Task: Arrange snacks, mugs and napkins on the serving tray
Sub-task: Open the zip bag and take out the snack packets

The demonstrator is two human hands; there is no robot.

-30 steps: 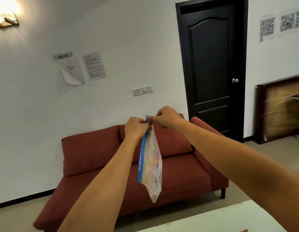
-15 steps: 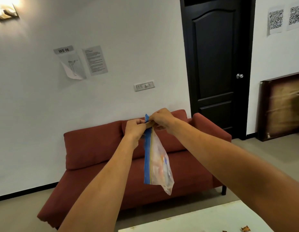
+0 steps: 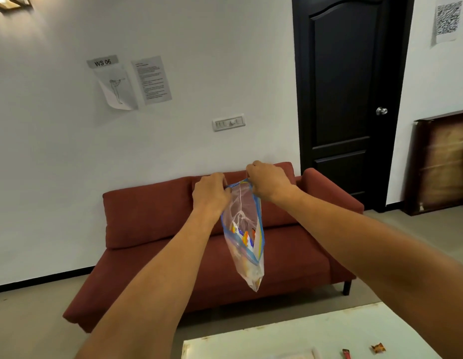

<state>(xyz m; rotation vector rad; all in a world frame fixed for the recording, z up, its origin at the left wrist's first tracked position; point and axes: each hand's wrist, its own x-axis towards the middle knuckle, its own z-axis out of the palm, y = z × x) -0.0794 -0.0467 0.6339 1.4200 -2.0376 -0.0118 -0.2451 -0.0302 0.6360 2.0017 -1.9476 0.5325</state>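
Observation:
A clear plastic snack bag [image 3: 244, 237] with blue edges and colourful print hangs in the air in front of me, above the sofa. My left hand [image 3: 211, 193] pinches one side of its top and my right hand [image 3: 268, 181] pinches the other, so the mouth is pulled apart. Pale snack pieces lie in the bag's bottom corner. No tray, mugs or napkins are in view.
A white table [image 3: 290, 338] fills the lower right, with a small orange wrapper [image 3: 378, 347] and a red wrapper [image 3: 347, 354] near its front. A red sofa [image 3: 147, 221] stands against the wall, a dark door [image 3: 347, 99] to its right.
My hands have moved apart at the bag's top, spreading its mouth. The view has tipped down, showing more of the table and the wrappers.

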